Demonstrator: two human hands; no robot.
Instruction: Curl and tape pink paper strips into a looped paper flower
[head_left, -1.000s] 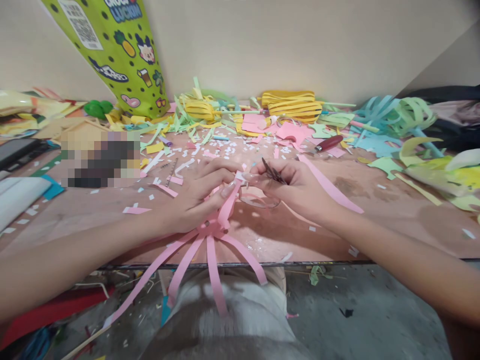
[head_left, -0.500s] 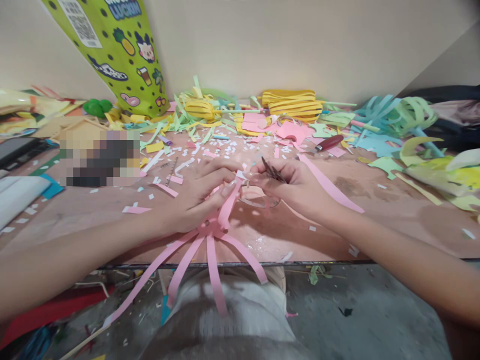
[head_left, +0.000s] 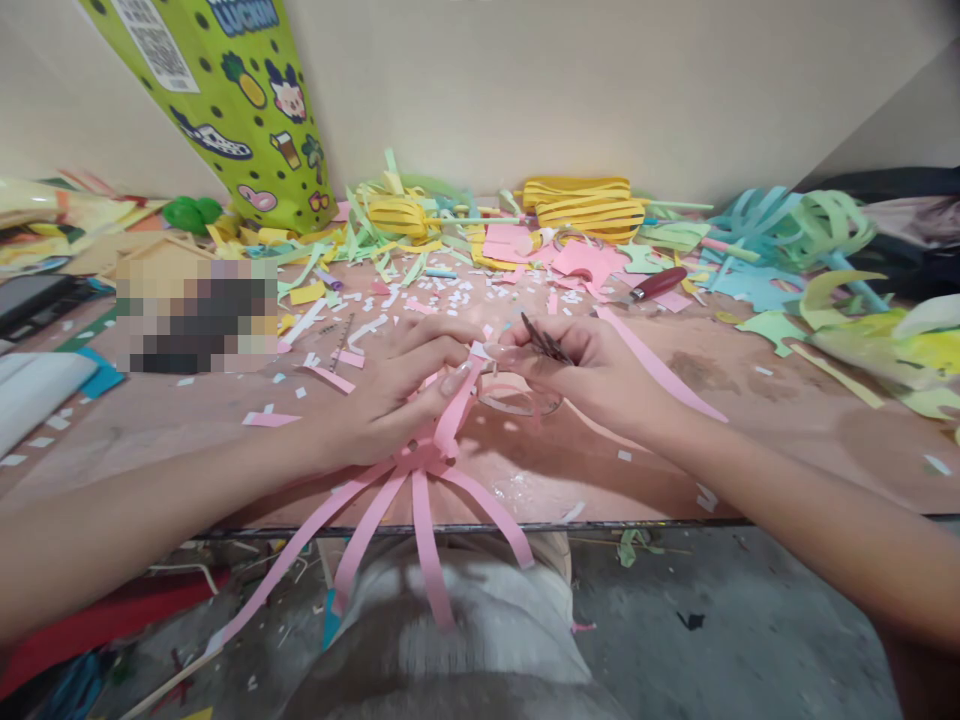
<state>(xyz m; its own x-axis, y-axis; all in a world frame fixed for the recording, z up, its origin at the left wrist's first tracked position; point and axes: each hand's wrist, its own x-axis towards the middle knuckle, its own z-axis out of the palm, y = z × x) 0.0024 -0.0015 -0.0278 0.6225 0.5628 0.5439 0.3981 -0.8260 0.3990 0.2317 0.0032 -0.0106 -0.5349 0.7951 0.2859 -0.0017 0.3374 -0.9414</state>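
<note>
My left hand (head_left: pixel 390 385) is closed round a bundle of pink paper strips (head_left: pixel 420 495) that fan out from a knot and hang over the table's front edge. Its thumb and fingers pinch the upper end of one strip. My right hand (head_left: pixel 585 375) is closed on small dark scissors (head_left: pixel 545 341), whose tips point at the strip end held between the two hands. A long pink strip (head_left: pixel 652 365) runs out from under the right hand. A clear tape roll (head_left: pixel 521 400) lies on the table (head_left: pixel 787 440) beneath the hands.
Paper scraps and white bits litter the table. A green printed bag (head_left: pixel 232 110) leans on the wall at back left. Yellow strip bundles (head_left: pixel 585 208), a red-handled knife (head_left: pixel 656 285) and teal and green cut paper (head_left: pixel 787 240) lie behind and right. A pixelated patch lies left.
Hardly anything has moved; both hands stay together on the strip end, and the view has shifted very slightly.
</note>
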